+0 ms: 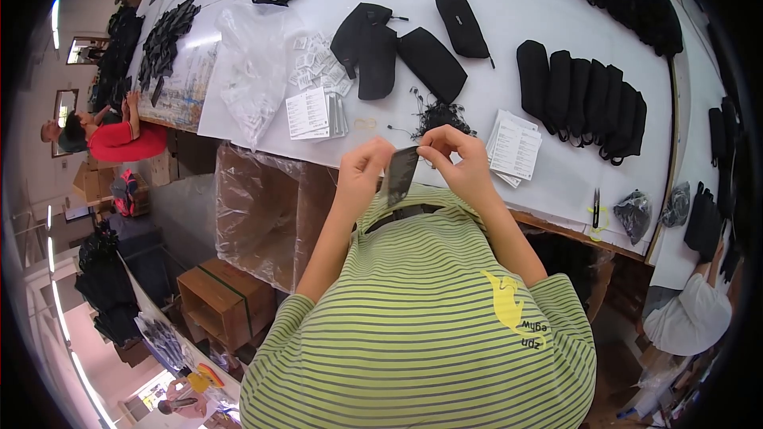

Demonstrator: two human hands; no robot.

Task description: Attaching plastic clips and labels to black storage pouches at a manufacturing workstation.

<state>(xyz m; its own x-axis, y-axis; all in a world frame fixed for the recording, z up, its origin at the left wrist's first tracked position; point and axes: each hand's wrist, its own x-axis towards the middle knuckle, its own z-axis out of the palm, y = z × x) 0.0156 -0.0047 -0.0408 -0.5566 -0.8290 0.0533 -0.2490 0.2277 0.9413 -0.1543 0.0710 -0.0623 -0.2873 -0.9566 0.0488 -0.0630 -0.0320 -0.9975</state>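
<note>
Head: right hand (462, 160) near table edge (572, 232)

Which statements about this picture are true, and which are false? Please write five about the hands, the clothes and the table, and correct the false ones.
1. The left hand and right hand are at one dark flat piece. True.
2. The row of black pouches lies left of the tangled black cords. False: it lies to their right.
3. White cards are stacked on the table in a left stack and a right stack. True.
4. The person's shirt is plain red. False: it is green with dark stripes.
5. The large clear bag lies left of the tangled cords. True.
</note>
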